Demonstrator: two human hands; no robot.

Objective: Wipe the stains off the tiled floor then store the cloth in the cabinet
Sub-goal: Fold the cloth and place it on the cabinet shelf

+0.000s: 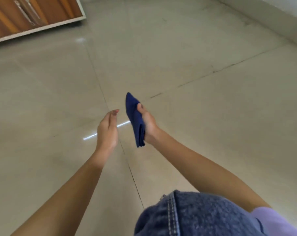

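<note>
Two hands over bare tile: right hand (147, 123) grips folded cloth (134, 119); left hand (107, 130) loose, empty; cabinet (33, 17) far-left.

Dark blue cloth (134, 116), folded into a narrow wad, held upright above the floor (195, 99); glossy beige tiles with dark grout lines; wooden cabinet (33, 16) with metal handles and white base, doors closed, far left

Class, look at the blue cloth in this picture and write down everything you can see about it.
The cloth is dark navy blue, of soft fabric, folded into several layers whose edges show at its lower end. It tapers to a point at the top. The right hand grips it, thumb pressed on its face, holding it edge-on and roughly upright above the tiled floor. Nothing else touches it.
</note>
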